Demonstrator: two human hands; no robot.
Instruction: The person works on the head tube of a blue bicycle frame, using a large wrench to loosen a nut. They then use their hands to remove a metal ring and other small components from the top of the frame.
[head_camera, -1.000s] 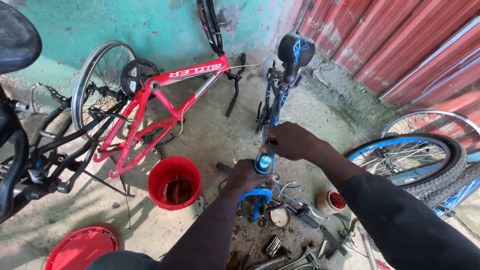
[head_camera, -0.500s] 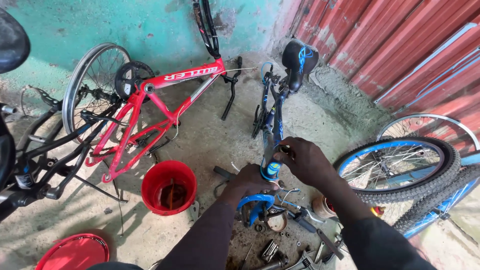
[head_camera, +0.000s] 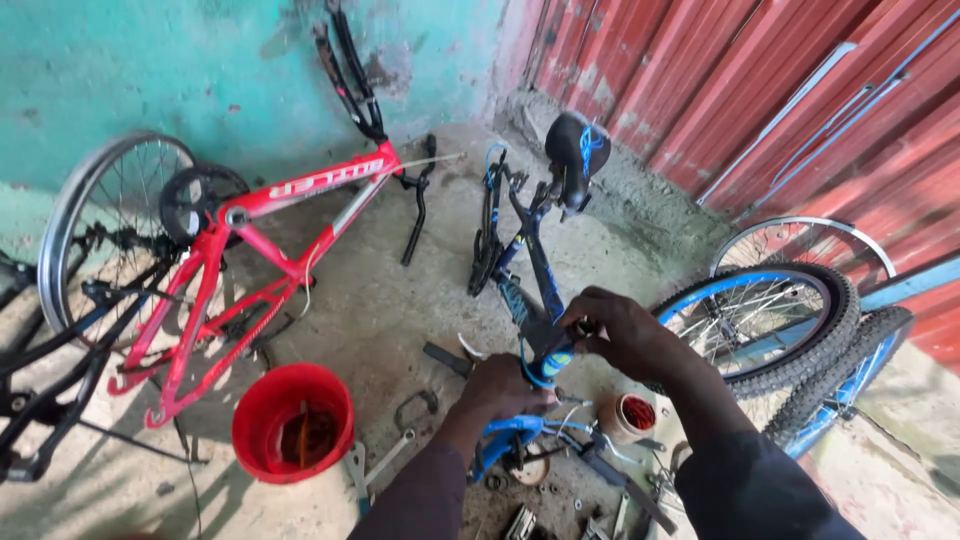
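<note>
- Over the concrete floor, your left hand is wrapped round the blue fork of the upturned blue bicycle frame.
- Your right hand pinches the blue-and-black tube end, just above the left; the hands are close together.
- Beside them: a red bucket, a spanner, a small pot.
- Left of that lies a red bicycle frame; to the right, blue-rimmed wheels.
</note>
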